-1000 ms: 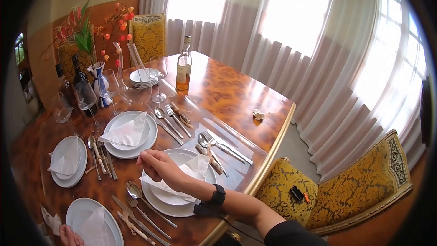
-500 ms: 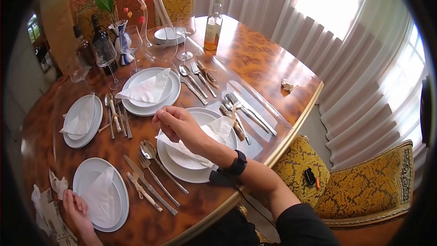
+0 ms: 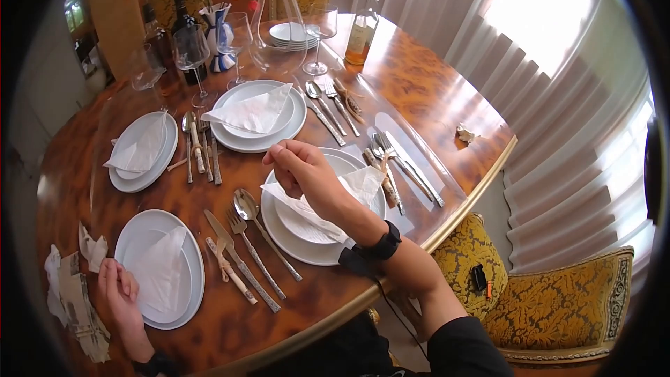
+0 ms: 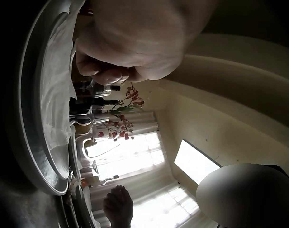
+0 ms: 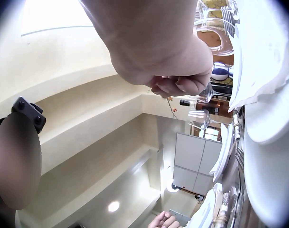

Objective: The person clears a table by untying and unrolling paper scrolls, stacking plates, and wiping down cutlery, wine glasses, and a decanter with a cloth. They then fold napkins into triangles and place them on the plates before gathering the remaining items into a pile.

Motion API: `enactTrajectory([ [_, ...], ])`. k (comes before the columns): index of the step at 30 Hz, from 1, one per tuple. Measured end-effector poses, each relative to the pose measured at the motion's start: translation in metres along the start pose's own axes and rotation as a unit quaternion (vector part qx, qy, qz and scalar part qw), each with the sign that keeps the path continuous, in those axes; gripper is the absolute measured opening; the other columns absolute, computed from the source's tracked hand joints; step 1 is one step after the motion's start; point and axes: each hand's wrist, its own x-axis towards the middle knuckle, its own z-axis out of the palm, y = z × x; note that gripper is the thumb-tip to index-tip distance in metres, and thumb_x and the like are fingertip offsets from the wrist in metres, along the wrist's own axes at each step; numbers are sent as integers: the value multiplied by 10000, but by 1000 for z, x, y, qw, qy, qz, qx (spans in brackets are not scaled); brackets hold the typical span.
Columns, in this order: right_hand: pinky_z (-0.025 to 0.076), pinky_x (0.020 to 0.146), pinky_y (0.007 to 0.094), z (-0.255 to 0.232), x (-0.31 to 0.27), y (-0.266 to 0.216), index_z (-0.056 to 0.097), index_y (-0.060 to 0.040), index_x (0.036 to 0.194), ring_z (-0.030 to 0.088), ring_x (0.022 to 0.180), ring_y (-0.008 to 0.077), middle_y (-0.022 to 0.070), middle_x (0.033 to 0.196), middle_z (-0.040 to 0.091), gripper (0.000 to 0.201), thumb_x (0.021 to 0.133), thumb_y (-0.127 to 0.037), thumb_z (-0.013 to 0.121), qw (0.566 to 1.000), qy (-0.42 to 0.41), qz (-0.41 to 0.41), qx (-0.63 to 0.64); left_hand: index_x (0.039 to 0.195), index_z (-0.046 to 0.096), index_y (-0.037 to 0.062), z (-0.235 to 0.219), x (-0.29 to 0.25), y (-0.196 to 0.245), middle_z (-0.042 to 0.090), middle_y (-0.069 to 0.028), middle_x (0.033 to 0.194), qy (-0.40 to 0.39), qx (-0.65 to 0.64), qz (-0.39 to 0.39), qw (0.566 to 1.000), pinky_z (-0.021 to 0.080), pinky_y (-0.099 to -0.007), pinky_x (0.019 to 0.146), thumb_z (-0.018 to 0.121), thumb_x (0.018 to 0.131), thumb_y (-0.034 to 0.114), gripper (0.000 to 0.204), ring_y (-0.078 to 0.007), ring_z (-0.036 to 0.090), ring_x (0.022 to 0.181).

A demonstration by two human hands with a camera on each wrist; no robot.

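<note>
My right hand [image 3: 307, 174] hangs over a stack of white plates [image 3: 279, 248] with a white napkin [image 3: 363, 185], its fingers loosely curled and nothing in them. At the left, my left hand [image 3: 122, 293] is beside the rim of another white plate pair [image 3: 197, 286], fingers relaxed and bent, also holding nothing. A folded napkin [image 3: 162, 269] lies on that pair. Between the two settings are a knife [image 3: 241, 258], a fork [image 3: 252, 248], a spoon [image 3: 269, 234] and a pale stick [image 3: 234, 274] tied with string. The left wrist view shows my curled left fingers [image 4: 106, 73] near the napkin.
Further plate settings [image 3: 296, 136] and cutlery stand across the glossy table. Behind them are wine glasses [image 3: 192, 52], a glass decanter [image 3: 276, 35], a vase [image 3: 218, 42] and a liquor bottle [image 3: 361, 31]. Crumpled paper [image 3: 92, 248] lies at left; a yellow chair [image 3: 572, 307] stands at right.
The head view has swung down and to the left, so the table sits higher and further right. More of my left hand shows. Both hands keep about the same places by the plates.
</note>
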Motion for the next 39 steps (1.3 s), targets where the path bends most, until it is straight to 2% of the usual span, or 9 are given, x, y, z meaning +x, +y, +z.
enactTrajectory([
  [5,218,449,216,1,-1,-1,580,-43,948,299,508,39,-56,616,384,250,1025,-266,497,1000,11,9,-4,836,466,96,7,-1,1,331,49,551,1,0,13,1000,224,-203,412,499,1015,216,217,-38,303,444],
  [21,235,428,209,-1,0,1,584,-38,962,310,478,39,-45,601,415,251,1028,-263,496,1000,-3,10,0,827,478,77,21,-6,10,365,39,571,-29,-3,1,1000,243,-206,426,498,1007,172,205,-39,321,468],
  [23,269,443,210,0,0,-1,596,-40,932,341,487,38,-55,586,409,267,1029,-266,492,1000,1,11,1,826,475,76,21,-7,11,364,38,571,-27,-3,0,1000,244,-207,428,496,1007,172,206,-40,320,468],
  [39,228,443,209,0,0,2,581,-46,958,309,501,39,-53,614,398,244,1032,-261,492,1000,-7,11,-21,827,478,91,23,-8,7,337,46,554,-23,7,5,1000,224,-198,403,498,1011,192,211,-35,293,437],
])
